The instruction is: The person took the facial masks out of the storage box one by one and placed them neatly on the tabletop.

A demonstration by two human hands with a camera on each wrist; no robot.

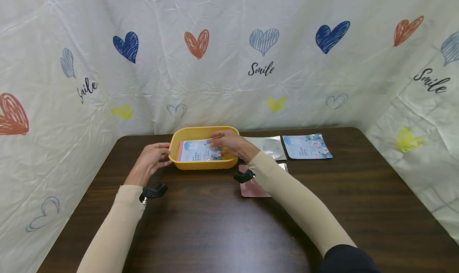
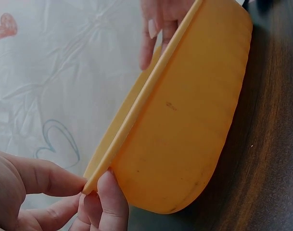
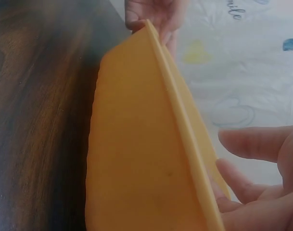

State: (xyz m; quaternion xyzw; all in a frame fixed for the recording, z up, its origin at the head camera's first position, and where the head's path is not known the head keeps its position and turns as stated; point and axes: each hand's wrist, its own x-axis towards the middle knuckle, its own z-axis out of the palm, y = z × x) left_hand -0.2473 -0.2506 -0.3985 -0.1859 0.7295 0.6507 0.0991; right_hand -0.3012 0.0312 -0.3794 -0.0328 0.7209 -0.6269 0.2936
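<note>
A yellow plastic basket [image 1: 206, 166] stands near the table's back edge. My left hand [image 1: 152, 157] pinches the rim at its left end; the left wrist view shows fingertips on both sides of that rim. Inside the basket lies a blue-and-white floral packet [image 1: 195, 150], with a pink edge showing beneath it. My right hand [image 1: 231, 142] reaches over the basket's right part, fingers spread and slightly bent. In the right wrist view its thumb and fingers [image 3: 247, 144] are apart, with nothing seen between them; some fingertips are hidden behind the basket wall [image 3: 136, 134].
Right of the basket lie a silvery-white packet [image 1: 270, 146] and another blue floral packet [image 1: 307, 146]. A pink packet [image 1: 251, 188] lies nearer, partly under my right forearm. Behind the dark wooden table [image 1: 201, 221] hangs a white cloth [image 1: 222, 85] printed with hearts.
</note>
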